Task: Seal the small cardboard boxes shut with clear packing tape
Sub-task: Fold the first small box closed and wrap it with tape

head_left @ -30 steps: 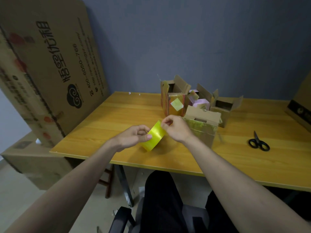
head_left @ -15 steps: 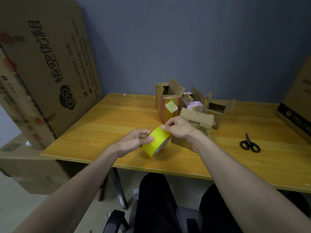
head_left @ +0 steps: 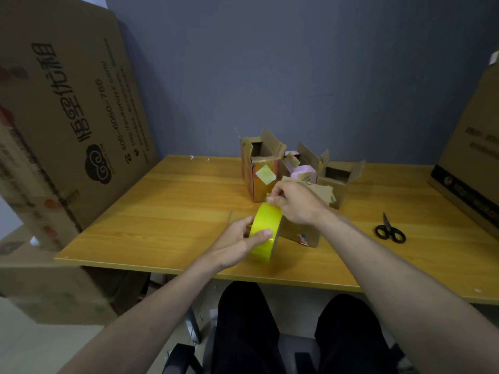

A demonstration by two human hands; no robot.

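Looks like a makeshift packing corner of an office or storeroom: plain grey-blue wall [head_left: 297, 76], wood-laminate surface [head_left: 167, 211], big printed shipping cartons [head_left: 67, 117] leaning at both sides, small opened boxes [head_left: 259, 168] clustered at the back, black scissors [head_left: 390, 230] lying nearby, office chair base [head_left: 183, 360] below.

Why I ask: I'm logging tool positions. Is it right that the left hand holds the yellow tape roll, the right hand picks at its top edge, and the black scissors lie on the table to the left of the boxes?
Not quite. In the head view the scissors lie right of the boxes, not left. The rest stands: left hand holds the tape roll, right hand picks at its top edge.
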